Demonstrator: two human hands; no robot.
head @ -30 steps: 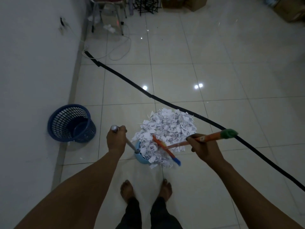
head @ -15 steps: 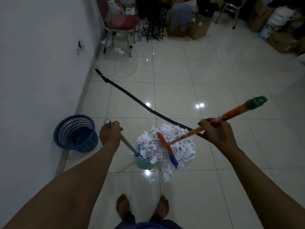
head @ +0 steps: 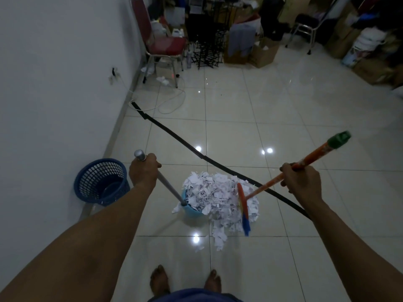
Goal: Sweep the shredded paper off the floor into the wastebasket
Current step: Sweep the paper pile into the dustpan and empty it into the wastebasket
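A heap of white shredded paper (head: 214, 196) lies on the tiled floor in front of my feet, piled over a light blue dustpan (head: 192, 211). My left hand (head: 143, 171) grips the dustpan's grey metal handle (head: 169, 188) near its top. My right hand (head: 302, 180) grips the orange broom handle (head: 314, 156), which ends in a green cap. The broom's orange and blue head (head: 243, 209) rests against the right side of the heap. A dark blue mesh wastebasket (head: 101, 182) stands by the wall, left of the dustpan.
A black strip (head: 174, 136) runs diagonally across the floor behind the heap. A red chair (head: 162, 43), black racks (head: 207, 51), cardboard boxes (head: 261, 53) and clutter line the far wall. A white cord (head: 170, 103) loops near the chair. My bare feet (head: 160, 280) stand below the heap.
The view has tilted up, showing more of the room. My right hand has raised the broom handle, and the broom head has shifted to the heap's right side. Some scraps trail below the heap.
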